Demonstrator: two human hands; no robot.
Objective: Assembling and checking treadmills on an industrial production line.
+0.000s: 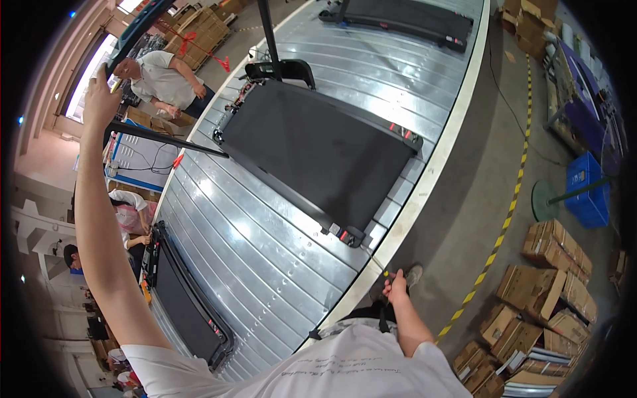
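Note:
My left hand (99,93) is raised high at the upper left and grips a dark curved handle bar (136,26) that arcs toward the top of the picture. My right hand (397,284) hangs low beside my hip, fingers closed around a thin yellow-tipped tool (381,268) near the conveyor's white edge. In front of me a black treadmill (318,152) lies flat on the metal slat conveyor (265,245), its upright post (267,33) rising at the far end.
Another treadmill (182,298) lies on the conveyor at lower left and a third (405,20) at the top. A person in a grey shirt (162,79) works across the line. Cardboard boxes (544,292) stack on the floor at right, next to a blue crate (587,189).

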